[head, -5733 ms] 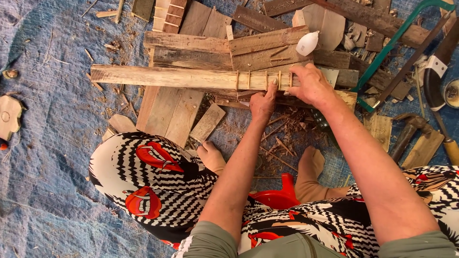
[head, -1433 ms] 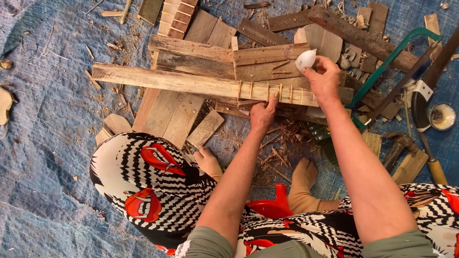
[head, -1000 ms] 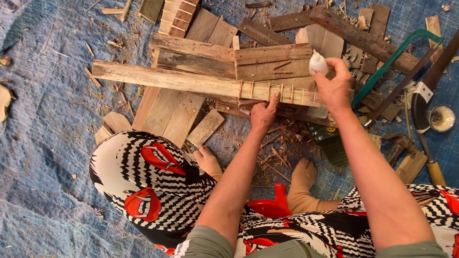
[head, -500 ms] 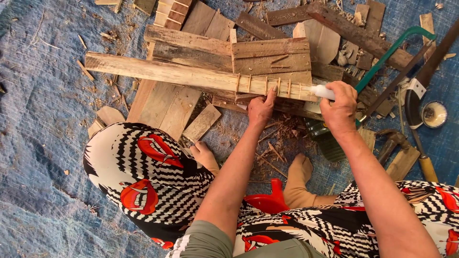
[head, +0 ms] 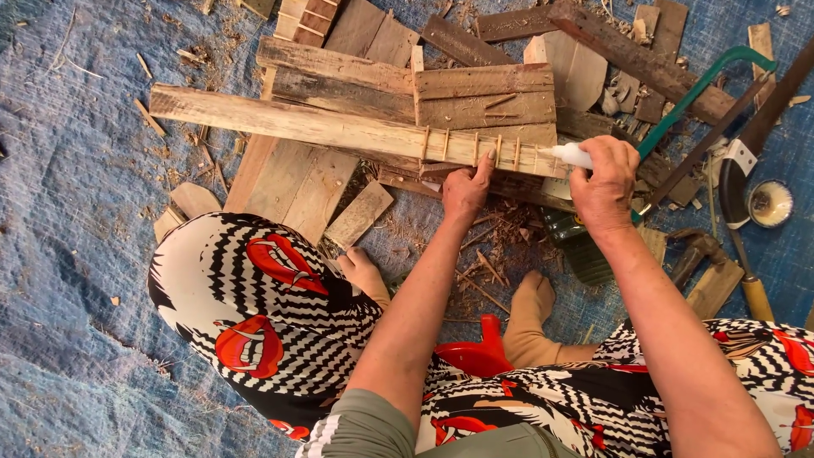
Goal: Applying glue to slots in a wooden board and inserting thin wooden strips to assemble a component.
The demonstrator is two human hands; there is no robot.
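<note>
Right hand: the right hand (head: 604,185) is closed around a small white bottle (head: 573,155), the nozzle pointing left at the right end of the long plank. The grip is wrapped tight on the bottle, fingers curled over it.
Left hand: the left hand (head: 466,188) rests against the near edge of the long plank, fingertips up on the wood just left of the bottle. The grip is loose and holds nothing; the fingers only press on the plank.
Long plank: the long plank (head: 339,127) lies across a stack of other boards, running from upper left to right. Its right part carries a row of narrow cut slots (head: 475,146), between the two hands.
Stack of boards: weathered boards (head: 483,95) lie under and behind the plank, some flat, some crossing.
Saw: a green-framed saw (head: 708,89) lies to the right of the right hand, tilted, near the scrap wood.
Hammer: a hammer (head: 699,248) lies right of the forearm, beside a wooden-handled tool (head: 750,288).
Small tin: a round tin (head: 771,203) sits at the far right, apart from the hands.
Floor: a blue tarp (head: 76,254) covers the floor, scattered with chips and splinters.
Legs: patterned trousers (head: 254,314) fill the lower view, with bare feet (head: 530,309) showing below the plank.
Red thing: a red plastic piece (head: 483,352) sits between the legs; its kind is not clear.
</note>
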